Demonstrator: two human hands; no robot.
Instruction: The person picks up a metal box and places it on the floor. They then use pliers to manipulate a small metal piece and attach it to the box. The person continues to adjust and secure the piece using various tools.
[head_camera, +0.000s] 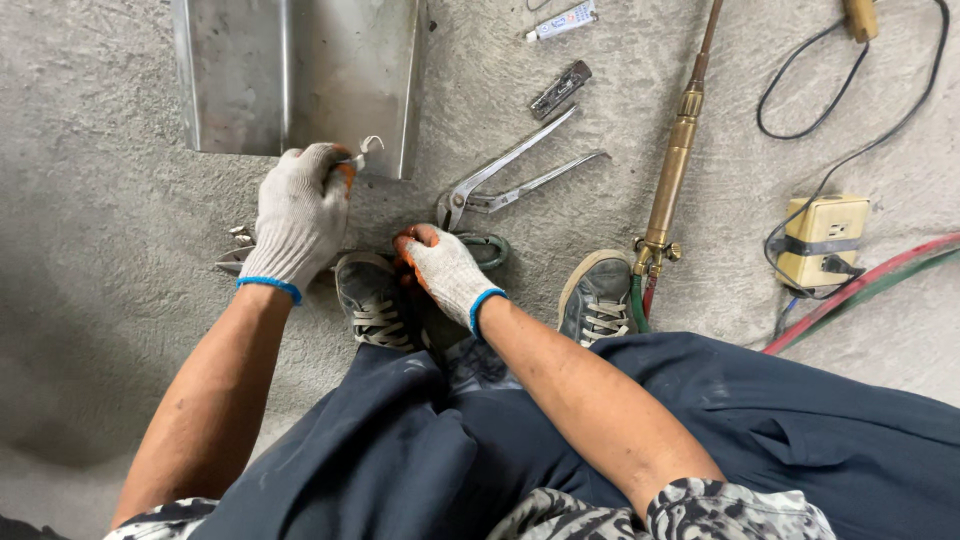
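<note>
The person crouches over a grey concrete floor (100, 250), both hands in white knitted gloves with orange palms and blue cuffs; the left hand (298, 215) is closed round a small bent scrap of metal (365, 150), which pokes out past the fingertips and lies against the near edge of a folded sheet-metal channel (300, 75) resting flat on the floor at the far left; the right hand (443, 268) is curled shut low between the two shoes, its fingers down at a green-handled tool (492, 250) on the floor, though how much of that tool it grips I cannot tell; just beyond this hand lie long-handled metal tongs (510, 175), handles spread and pointing far right; a small dark clip (560, 90) and a white tube (563, 21) lie farther off; to the right a brass gas torch (672, 170) runs near to far, its green and red hoses (870, 278) trailing away to the right beside the right shoe (596, 298); a yellow socket box (822, 240) with black cable (830, 100) sits at the far right; the left shoe (375, 300) sits between the two hands; some metal piece (237, 250) shows under the left hand.
</note>
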